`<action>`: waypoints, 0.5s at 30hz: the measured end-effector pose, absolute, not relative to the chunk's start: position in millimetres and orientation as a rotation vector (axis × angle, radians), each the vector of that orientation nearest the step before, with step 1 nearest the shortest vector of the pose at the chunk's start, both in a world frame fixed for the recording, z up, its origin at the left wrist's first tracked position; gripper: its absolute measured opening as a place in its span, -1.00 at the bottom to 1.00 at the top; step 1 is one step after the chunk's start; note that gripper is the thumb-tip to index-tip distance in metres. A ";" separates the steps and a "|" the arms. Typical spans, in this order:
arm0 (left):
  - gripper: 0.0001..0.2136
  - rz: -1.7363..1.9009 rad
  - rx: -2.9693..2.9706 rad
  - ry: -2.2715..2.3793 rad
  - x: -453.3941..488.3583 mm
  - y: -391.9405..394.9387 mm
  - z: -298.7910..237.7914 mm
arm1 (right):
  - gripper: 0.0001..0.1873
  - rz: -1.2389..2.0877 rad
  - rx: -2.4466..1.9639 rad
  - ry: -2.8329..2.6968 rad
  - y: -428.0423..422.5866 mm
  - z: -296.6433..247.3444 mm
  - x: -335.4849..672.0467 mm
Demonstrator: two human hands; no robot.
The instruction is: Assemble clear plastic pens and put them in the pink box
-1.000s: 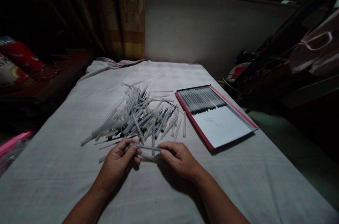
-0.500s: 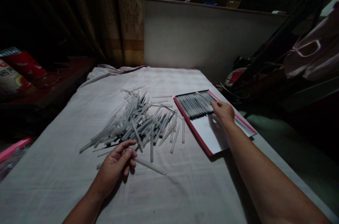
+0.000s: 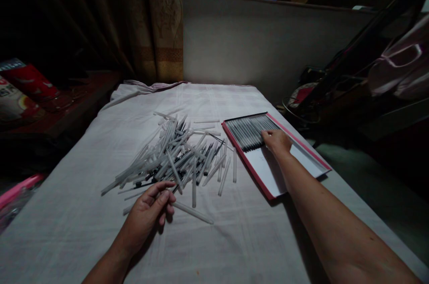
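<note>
The surface is covered by a white cloth (image 3: 254,239). Clear tubes (image 3: 174,171) are heaped left of the red-edged box (image 3: 248,163); dark-ended tubes (image 3: 248,129) are ranked inside. Bent fingers of the right hand (image 3: 277,141) are set over the box's row; those of the left hand (image 3: 150,203) are curled, left of the box. Any grip cannot be confirmed.

heap of tubes (image 3: 174,156) left of box (image 3: 256,173), both on cloth (image 3: 234,248), wall (image 3: 251,38) behind
</note>
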State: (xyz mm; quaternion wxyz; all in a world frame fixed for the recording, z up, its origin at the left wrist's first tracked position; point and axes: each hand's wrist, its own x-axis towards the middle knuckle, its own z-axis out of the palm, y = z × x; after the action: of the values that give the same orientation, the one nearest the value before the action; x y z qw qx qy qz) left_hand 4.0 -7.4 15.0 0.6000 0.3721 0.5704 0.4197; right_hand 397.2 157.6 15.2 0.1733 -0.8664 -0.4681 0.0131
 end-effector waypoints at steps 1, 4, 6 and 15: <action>-0.42 0.970 0.867 1.322 3.8 -7.6 15.1 | -0.58 0.046 -2.448 -1.334 157.6 15.4 395.8; -0.43 0.966 0.879 1.318 3.5 -7.9 16.1 | -0.61 0.099 -2.408 -1.293 158.0 17.5 395.4; -0.43 0.967 0.879 1.316 3.4 -7.9 16.7 | -0.61 0.143 -2.386 -1.243 158.1 20.6 399.4; -0.50 0.989 0.890 1.274 4.1 -7.4 19.2 | -0.56 0.229 -2.177 -1.118 136.4 47.7 414.3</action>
State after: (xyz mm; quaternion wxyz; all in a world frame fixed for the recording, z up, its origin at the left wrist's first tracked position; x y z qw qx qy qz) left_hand 4.1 -7.4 19.2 0.6051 0.3849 0.5506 0.4273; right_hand 414.3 136.4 47.7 0.3352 -0.8345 -0.4285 0.0876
